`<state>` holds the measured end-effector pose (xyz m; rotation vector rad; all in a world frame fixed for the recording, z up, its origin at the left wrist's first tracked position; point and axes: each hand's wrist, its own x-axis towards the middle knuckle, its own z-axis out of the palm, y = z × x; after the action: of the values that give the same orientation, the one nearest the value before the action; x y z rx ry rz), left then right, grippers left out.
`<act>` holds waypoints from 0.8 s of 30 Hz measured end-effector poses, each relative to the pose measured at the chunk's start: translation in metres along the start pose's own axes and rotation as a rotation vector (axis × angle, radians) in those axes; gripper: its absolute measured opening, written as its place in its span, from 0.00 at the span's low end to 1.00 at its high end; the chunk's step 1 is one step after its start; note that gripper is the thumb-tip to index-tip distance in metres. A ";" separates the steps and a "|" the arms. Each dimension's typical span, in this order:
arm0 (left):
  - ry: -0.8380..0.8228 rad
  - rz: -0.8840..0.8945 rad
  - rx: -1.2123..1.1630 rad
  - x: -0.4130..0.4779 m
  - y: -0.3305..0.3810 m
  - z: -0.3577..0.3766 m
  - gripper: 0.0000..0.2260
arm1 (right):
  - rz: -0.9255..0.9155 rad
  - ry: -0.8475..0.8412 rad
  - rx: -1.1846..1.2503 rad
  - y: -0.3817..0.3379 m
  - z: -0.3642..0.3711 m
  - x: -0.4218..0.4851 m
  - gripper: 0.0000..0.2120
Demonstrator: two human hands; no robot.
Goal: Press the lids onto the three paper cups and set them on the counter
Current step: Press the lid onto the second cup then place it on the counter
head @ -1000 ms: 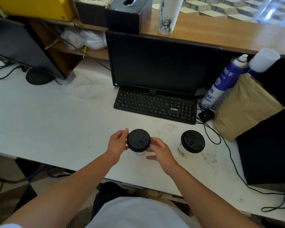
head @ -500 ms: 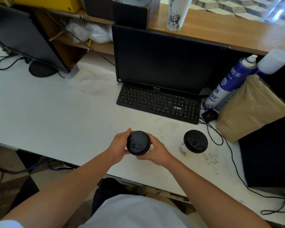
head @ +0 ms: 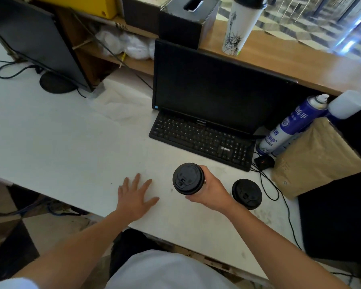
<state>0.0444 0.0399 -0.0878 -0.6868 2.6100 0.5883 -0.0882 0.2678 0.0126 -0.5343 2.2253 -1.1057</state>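
My right hand (head: 212,191) grips a paper cup with a black lid (head: 188,178) pressed on, held above the white desk (head: 61,147). Its body is mostly hidden by the lid and my fingers. To its right a second lidded cup (head: 247,193) stands on the desk. A third, tall white cup with a black lid and a statue drawing (head: 241,25) stands on the wooden counter (head: 300,59) at the back. My left hand (head: 134,197) lies flat on the desk, fingers spread, holding nothing.
A black monitor (head: 213,88) and keyboard (head: 200,140) sit right behind the cups. Blue spray cans (head: 292,126), a brown paper package (head: 315,159) and cables (head: 269,184) crowd the right. A second monitor (head: 35,44) stands at the left.
My left hand has let go of the cup and dropped flat onto the desk. My right hand alone now holds the lidded cup, lifted slightly up and right.
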 end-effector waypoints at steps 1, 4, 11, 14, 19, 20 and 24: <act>-0.030 -0.022 0.067 0.001 -0.004 0.005 0.37 | -0.014 0.002 -0.033 -0.002 -0.004 0.001 0.38; -0.021 -0.030 0.164 -0.001 -0.014 0.019 0.43 | -0.075 0.020 -0.182 -0.011 -0.016 0.003 0.39; 0.026 -0.044 0.142 0.004 -0.018 0.027 0.44 | -0.232 0.017 -0.794 -0.047 -0.048 0.012 0.40; -0.013 -0.037 0.134 0.005 -0.017 0.024 0.47 | -0.279 0.026 -1.153 -0.071 -0.056 0.017 0.38; -0.076 -0.035 0.116 0.002 -0.013 0.018 0.47 | -0.273 0.012 -1.569 -0.112 -0.060 0.022 0.36; -0.083 -0.036 0.117 0.002 -0.013 0.017 0.47 | -0.246 -0.001 -1.630 -0.120 -0.057 0.024 0.34; -0.087 -0.052 0.128 0.002 -0.013 0.015 0.45 | -0.153 -0.036 -1.861 -0.135 -0.039 0.028 0.26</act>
<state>0.0532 0.0363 -0.1046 -0.6708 2.5158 0.4222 -0.1228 0.1966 0.1320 -1.3116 2.5516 1.2767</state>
